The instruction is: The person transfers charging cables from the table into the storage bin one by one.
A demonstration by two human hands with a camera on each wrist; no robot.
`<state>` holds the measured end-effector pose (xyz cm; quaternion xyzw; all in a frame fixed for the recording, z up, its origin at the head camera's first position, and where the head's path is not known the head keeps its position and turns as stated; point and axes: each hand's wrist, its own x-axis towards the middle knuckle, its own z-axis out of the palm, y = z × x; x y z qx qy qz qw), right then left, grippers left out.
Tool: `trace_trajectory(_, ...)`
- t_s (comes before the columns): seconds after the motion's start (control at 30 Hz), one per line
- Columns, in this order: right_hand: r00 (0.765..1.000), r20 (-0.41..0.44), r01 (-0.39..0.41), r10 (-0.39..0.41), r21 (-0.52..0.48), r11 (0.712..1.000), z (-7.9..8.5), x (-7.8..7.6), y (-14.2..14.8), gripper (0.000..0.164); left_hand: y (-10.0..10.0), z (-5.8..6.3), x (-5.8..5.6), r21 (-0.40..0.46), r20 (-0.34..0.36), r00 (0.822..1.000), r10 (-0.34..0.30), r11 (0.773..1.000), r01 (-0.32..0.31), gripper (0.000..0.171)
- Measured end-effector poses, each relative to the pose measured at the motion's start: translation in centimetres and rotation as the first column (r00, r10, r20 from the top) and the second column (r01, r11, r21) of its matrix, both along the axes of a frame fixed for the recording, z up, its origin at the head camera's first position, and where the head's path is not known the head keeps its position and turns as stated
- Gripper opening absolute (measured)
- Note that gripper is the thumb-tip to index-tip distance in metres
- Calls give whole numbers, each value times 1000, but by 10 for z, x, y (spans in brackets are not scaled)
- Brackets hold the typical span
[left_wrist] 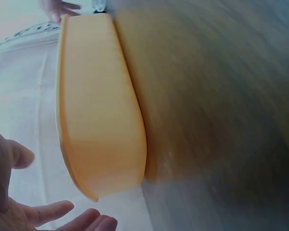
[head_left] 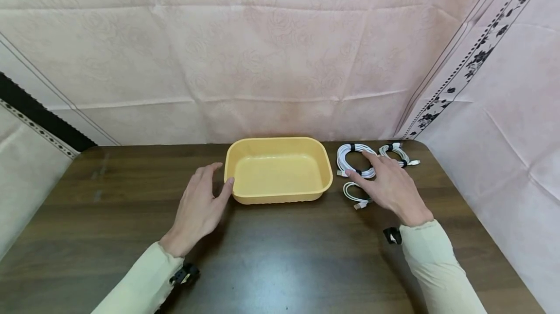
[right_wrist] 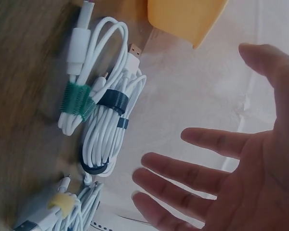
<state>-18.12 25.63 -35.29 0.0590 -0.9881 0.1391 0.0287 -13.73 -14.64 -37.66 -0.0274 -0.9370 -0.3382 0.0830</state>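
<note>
On the worktop [head_left: 271,260], the yellow tray [head_left: 280,173] lies between both hands, left hand [head_left: 196,211] beside its rim, right hand [head_left: 391,185] over white cables [right_wrist: 97,137]. All fingers spread wide, holding nothing; bands [right_wrist: 77,99] presumably keep the coils tidy.

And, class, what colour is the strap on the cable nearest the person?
Green; the strap shows best in the right wrist view.

Right of yellow basin [head_left: 280,175]: right hand [head_left: 387,185] partly hides white cables [head_left: 342,158]. Nearer than basin: both sleeves [head_left: 136,280] cut by bottom edge. Left wrist view: basin inside hidden.
</note>
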Motion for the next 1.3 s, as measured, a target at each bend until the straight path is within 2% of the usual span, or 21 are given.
trace_trajectory(0.23,1000,9,20,-20,-52,998,0,-4,1,83,3,-3,-16,138,-21,999,33,990,-30,46)
trace_trajectory(0.43,999,-30,11,-13,-84,996,0,-11,-2,68,6,-1,-25,186,10,998,57,981,-58,38)
trace_trajectory(0.77,1000,-10,-9,7,-144,990,3,-20,-16,45,7,3,-34,192,82,989,120,972,-134,37)
trace_trajectory(1.07,999,46,18,-10,-185,982,4,-28,-27,41,1,9,-42,181,165,981,103,974,-133,39)
trace_trajectory(1.3,998,65,24,-12,-181,983,6,-31,-28,39,1,12,-43,222,194,978,81,967,-124,37)
